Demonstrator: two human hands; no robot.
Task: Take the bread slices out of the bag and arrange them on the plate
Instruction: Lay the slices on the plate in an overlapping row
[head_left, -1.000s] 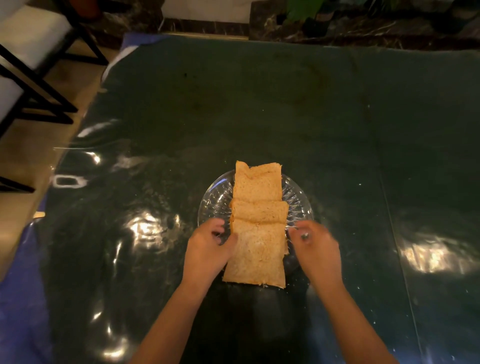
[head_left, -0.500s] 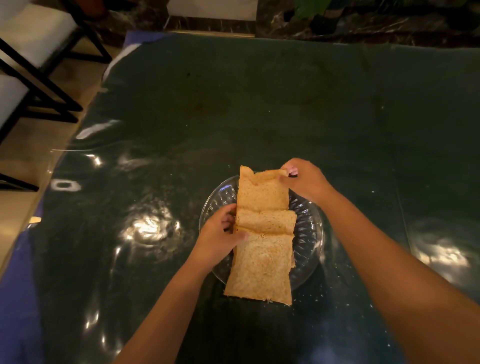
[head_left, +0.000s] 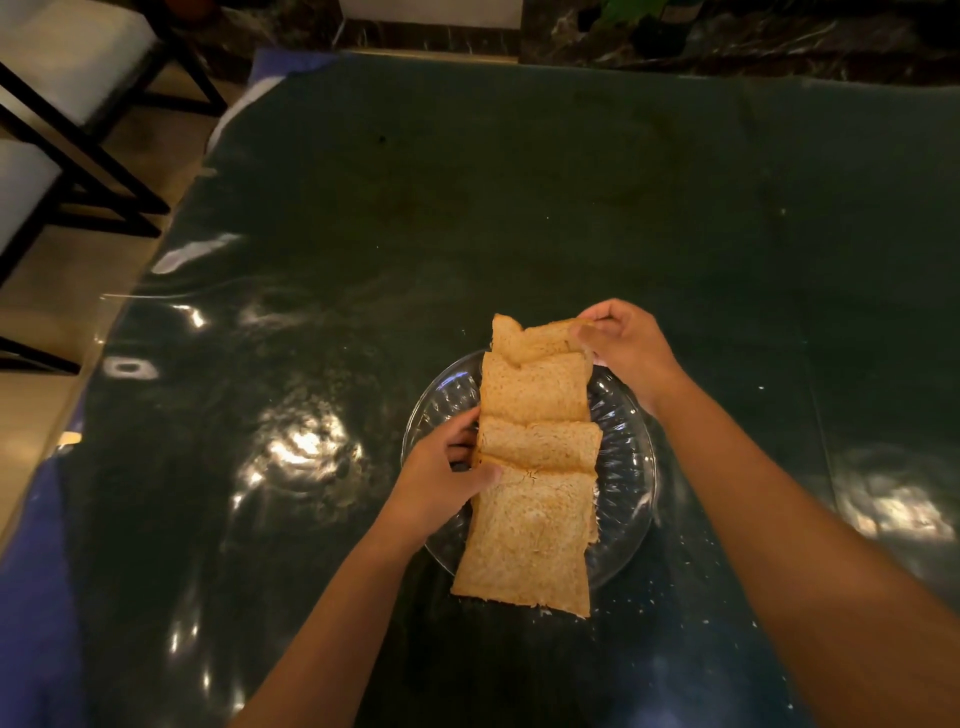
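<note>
Now right hand (head_left: 626, 345) fingers (head_left: 597, 317) pinch farthest bread slice (head_left: 540, 340) — lifted.

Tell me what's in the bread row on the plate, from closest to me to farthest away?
Big front slice → short middle slice → next slice → back slice, pinched by the right hand.

The only camera is sitting on the person's head, looking forward and steeply down across the table (head_left: 519, 208). It is hanging close over the plate (head_left: 623, 431), low of centre, with both forearms entering from the bottom edge. Chairs (head_left: 78, 104) are showing at the upper left.
</note>
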